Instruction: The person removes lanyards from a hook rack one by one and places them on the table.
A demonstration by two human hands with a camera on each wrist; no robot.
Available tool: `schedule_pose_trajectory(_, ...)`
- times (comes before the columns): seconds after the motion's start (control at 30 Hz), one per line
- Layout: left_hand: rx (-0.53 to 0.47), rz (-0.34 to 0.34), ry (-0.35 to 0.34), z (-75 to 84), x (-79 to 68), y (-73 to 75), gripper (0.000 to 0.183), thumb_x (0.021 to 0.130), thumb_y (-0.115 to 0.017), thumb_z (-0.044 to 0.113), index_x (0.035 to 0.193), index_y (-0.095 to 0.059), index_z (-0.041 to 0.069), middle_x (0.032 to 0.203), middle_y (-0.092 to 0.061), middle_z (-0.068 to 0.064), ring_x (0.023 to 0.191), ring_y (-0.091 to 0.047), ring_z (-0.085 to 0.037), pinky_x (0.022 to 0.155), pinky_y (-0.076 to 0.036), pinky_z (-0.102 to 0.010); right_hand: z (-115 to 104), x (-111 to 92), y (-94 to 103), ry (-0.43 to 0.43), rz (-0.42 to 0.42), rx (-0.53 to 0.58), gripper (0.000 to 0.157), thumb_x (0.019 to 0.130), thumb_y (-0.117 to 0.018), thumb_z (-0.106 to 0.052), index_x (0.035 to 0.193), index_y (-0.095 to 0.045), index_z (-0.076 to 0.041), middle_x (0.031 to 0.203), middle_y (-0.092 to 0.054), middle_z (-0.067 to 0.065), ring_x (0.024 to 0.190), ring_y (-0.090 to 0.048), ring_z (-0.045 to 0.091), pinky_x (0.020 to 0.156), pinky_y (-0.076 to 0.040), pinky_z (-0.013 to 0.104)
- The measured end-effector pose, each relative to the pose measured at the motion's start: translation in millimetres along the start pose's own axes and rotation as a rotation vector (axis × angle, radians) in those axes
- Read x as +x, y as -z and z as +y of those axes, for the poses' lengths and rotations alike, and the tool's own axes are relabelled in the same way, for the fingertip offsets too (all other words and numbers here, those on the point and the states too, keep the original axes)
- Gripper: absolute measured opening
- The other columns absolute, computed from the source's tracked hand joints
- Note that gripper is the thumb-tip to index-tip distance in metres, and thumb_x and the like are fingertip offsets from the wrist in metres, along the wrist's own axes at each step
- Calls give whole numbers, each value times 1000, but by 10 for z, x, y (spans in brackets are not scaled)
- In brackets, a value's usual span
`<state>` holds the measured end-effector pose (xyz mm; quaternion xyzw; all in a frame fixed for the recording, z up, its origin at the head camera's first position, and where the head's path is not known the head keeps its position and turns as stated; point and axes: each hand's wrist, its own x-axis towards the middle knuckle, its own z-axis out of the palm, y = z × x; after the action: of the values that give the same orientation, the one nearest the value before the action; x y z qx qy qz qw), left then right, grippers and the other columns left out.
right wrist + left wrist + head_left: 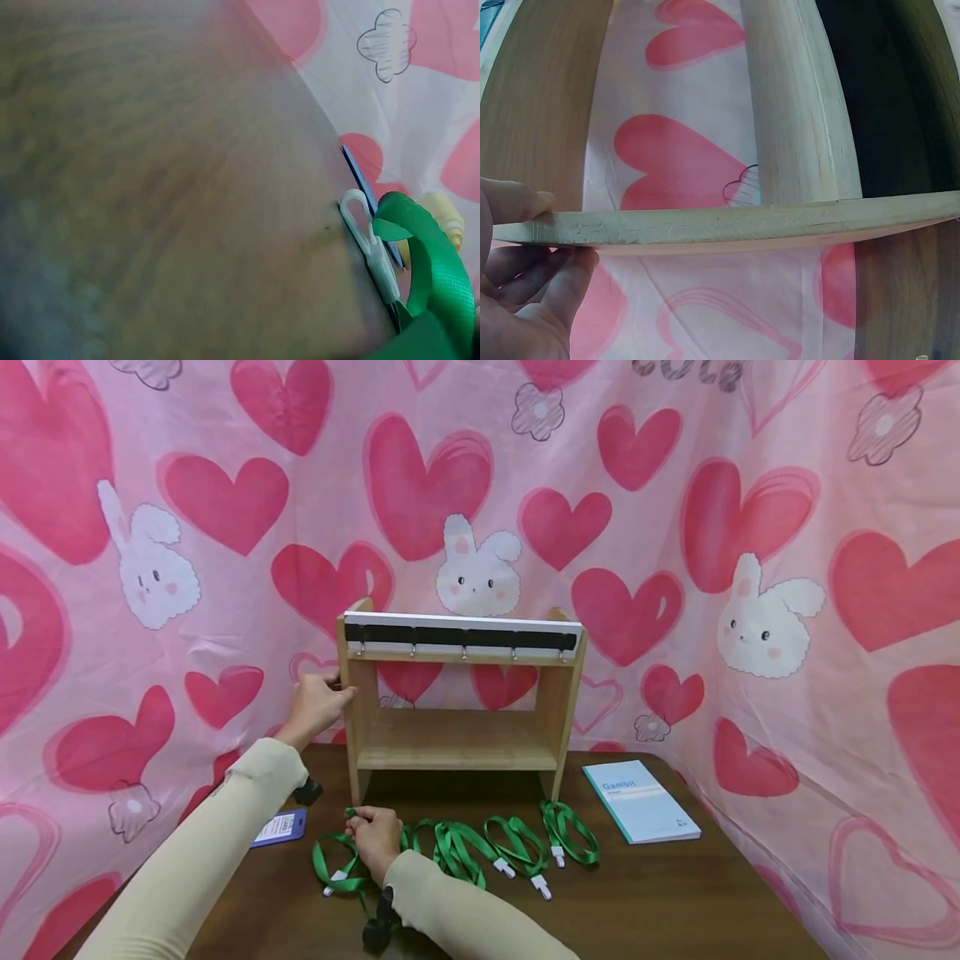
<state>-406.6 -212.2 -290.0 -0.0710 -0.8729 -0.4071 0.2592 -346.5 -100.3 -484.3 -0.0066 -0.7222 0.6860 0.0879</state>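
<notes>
A small wooden shelf (457, 739) stands at the back of the table, with a white-and-black rail (465, 637) bearing several metal hooks along its top front. My left hand (318, 703) grips the shelf's left side panel (705, 229), its thumb on one face and fingers on the other in the left wrist view. In front of the shelf, my right hand (377, 837) pinches a green lanyard, whose strap (442, 277) loops beside a white plastic clip (371, 247) in the right wrist view. Several more green lanyards (457, 852) with white clips lie to its right.
A blue badge holder (281, 828) with a printed card lies at the left, partly behind the left forearm. To the right is a pale blue book (642, 802) on the brown table (675, 902). A pink heart-patterned cloth (525, 460) hangs behind.
</notes>
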Motion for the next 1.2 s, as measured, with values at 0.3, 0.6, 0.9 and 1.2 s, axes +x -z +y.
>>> schedule_pose_trajectory(0.3, -10, -9, 17, 24, -9, 9, 46, 96, -68, 21, 135, -62, -3, 123, -70, -29, 108, -71, -45, 88, -60, -53, -63, 8, 95, 106, 24, -234, 22, 82, -78, -5, 96, -84, -21, 86, -80, -9, 90, -74, 6, 78, -58, 21)
schedule_pose_trajectory(0.6, 5, 13, 15, 12, 3, 4, 44, 95, -68, 21, 133, -65, -2, 120, -72, -27, 105, -73, -42, 87, -62, -52, -329, 18, 298, 120, -77, -174, 22, 85, -79, -9, 106, -82, -15, 96, -81, -6, 91, -74, 3, 81, -59, 20)
schedule_pose_trajectory(0.9, 19, 28, -13, 10, 35, -3, 43, 94, -70, 21, 131, -66, 0, 117, -73, -26, 104, -74, -41, 86, -62, -52, -780, 56, 656, 159, -200, -171, 21, 87, -79, -17, 108, -81, -18, 100, -81, -6, 98, -73, 3, 85, -60, 24)
schedule_pose_trajectory(1.2, 12, 13, -11, 5, 8, 2, 44, 95, -68, 20, 132, -65, -2, 120, -71, -29, 104, -73, -43, 86, -62, -52, -1013, 83, 1107, 178, -310, -130, 25, 91, -76, -20, 115, -79, -15, 109, -80, -1, 103, -74, 8, 93, -60, 28)
